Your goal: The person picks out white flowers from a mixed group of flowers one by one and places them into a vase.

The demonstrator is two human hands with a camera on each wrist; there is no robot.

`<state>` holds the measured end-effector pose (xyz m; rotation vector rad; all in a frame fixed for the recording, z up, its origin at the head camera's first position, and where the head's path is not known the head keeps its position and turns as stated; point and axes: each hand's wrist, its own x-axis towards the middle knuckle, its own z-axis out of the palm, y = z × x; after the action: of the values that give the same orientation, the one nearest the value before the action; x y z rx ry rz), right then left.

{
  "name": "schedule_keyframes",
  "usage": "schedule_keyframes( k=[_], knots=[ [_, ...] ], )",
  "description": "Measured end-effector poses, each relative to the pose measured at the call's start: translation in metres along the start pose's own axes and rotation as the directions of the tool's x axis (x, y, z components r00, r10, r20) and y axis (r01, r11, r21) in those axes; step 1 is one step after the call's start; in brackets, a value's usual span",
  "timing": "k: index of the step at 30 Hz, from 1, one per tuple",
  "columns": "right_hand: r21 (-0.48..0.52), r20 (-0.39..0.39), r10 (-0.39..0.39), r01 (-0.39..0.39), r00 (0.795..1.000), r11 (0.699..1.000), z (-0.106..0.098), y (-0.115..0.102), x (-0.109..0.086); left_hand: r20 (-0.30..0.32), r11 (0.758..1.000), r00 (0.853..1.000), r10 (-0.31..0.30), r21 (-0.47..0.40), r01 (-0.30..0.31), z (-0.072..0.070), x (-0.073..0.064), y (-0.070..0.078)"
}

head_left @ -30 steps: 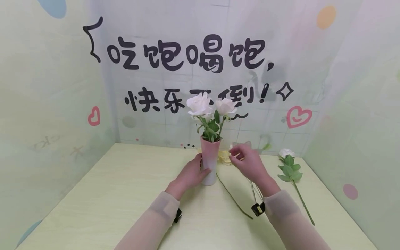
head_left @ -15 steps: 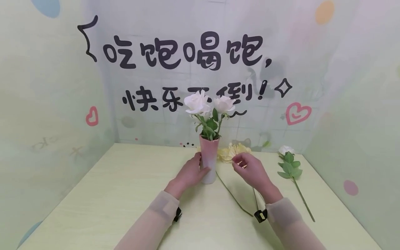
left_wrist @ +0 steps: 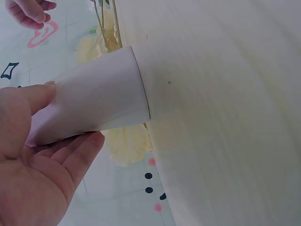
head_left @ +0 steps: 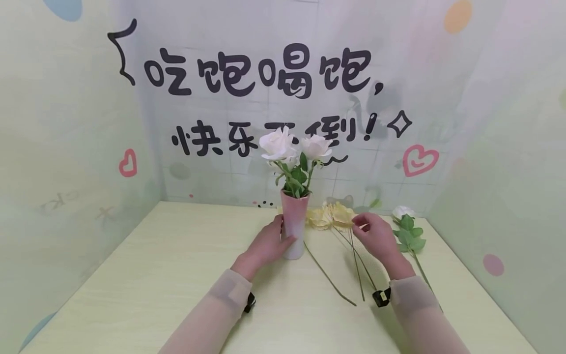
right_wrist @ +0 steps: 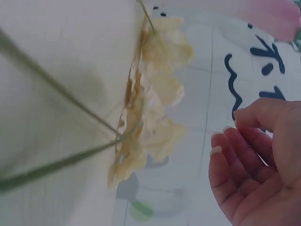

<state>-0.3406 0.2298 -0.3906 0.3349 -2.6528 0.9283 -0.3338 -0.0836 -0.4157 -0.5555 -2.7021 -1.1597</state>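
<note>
My left hand (head_left: 264, 242) grips a tall vase (head_left: 294, 223), fading from pink at the rim to white at the base, which stands upright on the table. Fingers and thumb wrap its lower half, as the left wrist view shows too. White roses (head_left: 277, 143) with green leaves rise out of the vase. To its right, my right hand (head_left: 378, 240) hovers above the table with fingers loosely bent and nothing between them. Nearest to that hand are yellow flowers (right_wrist: 162, 134) lying at the back with their thin stems pointing forward.
A single white rose with a leafy stem (head_left: 409, 235) lies on the right of the table, partly behind my right forearm. Printed cloth walls (head_left: 199, 182) close off the pale wooden table (head_left: 177, 275) at the back and both sides.
My right hand has moved to the right, away from the vase, uncovering more of the yellow flowers and their stems. My left hand keeps its hold on the vase.
</note>
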Motion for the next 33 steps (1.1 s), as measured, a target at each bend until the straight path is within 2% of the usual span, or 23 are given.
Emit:
schedule_keyframes(
  k=[7,12,17,21,23,28,33],
  knots=[
    [-0.007,-0.022,0.060,-0.060,0.998,0.998,-0.016,0.020,0.001,0.005,1.000,1.000,0.003,-0.005,-0.003,-0.001,-0.001,0.000],
    [-0.033,-0.018,0.135,-0.136,0.991,0.990,-0.022,0.036,-0.003,0.008,1.000,1.000,0.007,-0.004,-0.007,-0.001,0.000,-0.001],
    [-0.079,0.008,0.239,-0.238,0.971,0.968,-0.033,0.053,-0.005,0.009,1.000,1.000,0.002,0.000,-0.002,0.000,0.000,-0.002],
    [-0.139,0.006,0.293,-0.289,0.956,0.947,-0.044,0.066,-0.008,0.006,1.000,1.000,0.007,0.002,-0.007,0.000,0.001,-0.004],
    [-0.163,0.007,0.329,-0.324,0.944,0.932,-0.048,0.072,-0.009,0.007,1.000,1.000,0.007,0.001,-0.007,0.000,0.001,-0.003],
    [-0.211,0.032,0.442,-0.427,0.896,0.880,-0.057,0.084,-0.012,0.007,1.000,1.000,0.003,-0.008,-0.003,0.001,0.001,-0.004],
    [-0.225,0.046,0.502,-0.480,0.864,0.848,-0.058,0.099,-0.017,0.004,1.000,1.000,0.005,-0.007,-0.005,0.001,0.001,-0.004]
  ],
)
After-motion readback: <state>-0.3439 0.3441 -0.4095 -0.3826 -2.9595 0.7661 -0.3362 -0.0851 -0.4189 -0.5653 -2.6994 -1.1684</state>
